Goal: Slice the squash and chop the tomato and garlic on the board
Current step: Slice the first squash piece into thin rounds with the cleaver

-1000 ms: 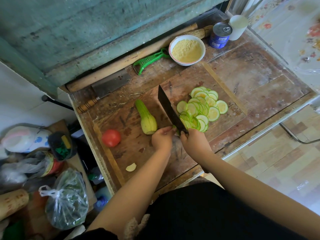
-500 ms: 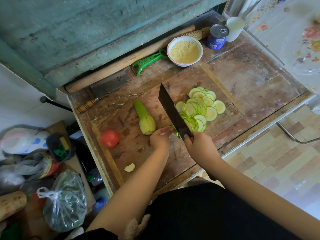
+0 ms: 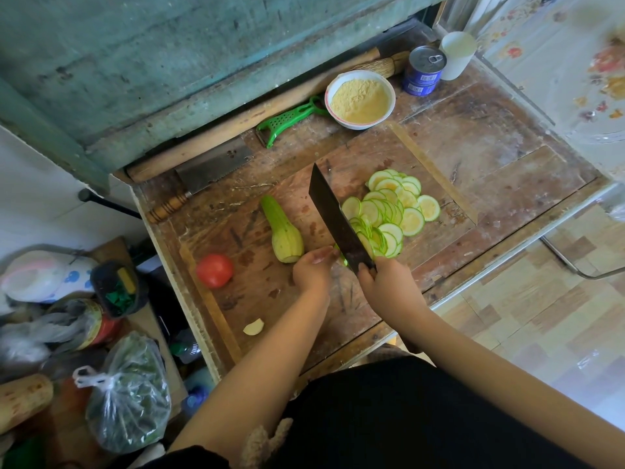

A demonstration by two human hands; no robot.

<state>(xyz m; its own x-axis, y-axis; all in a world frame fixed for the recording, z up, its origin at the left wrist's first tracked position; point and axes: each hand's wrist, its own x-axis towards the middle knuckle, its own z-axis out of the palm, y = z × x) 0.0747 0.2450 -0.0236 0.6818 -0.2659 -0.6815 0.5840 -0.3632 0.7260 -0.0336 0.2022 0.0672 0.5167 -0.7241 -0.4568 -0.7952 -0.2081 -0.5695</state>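
A worn wooden board [image 3: 257,299] carries the uncut half of a pale green squash [image 3: 284,231], a pile of thin squash slices [image 3: 392,211], a red tomato [image 3: 214,270] at its left and a garlic clove [image 3: 253,327] near the front. My right hand [image 3: 385,286] grips the handle of a dark cleaver [image 3: 334,218], whose blade stands just left of the slices. My left hand [image 3: 313,270] lies beside the blade with its fingers stretched toward a small green squash remnant [image 3: 342,259], just right of the uncut half.
At the back of the wooden table lie a second cleaver [image 3: 209,170], a long rolling pin [image 3: 236,126], a green peeler [image 3: 291,120], a bowl of yellow meal [image 3: 360,99], a tin [image 3: 424,69] and a white cup [image 3: 456,55]. Bags and jars crowd the floor left.
My left hand's fingers have uncurled and now lie stretched out beside the blade. The cleaver has shifted slightly with my right hand.
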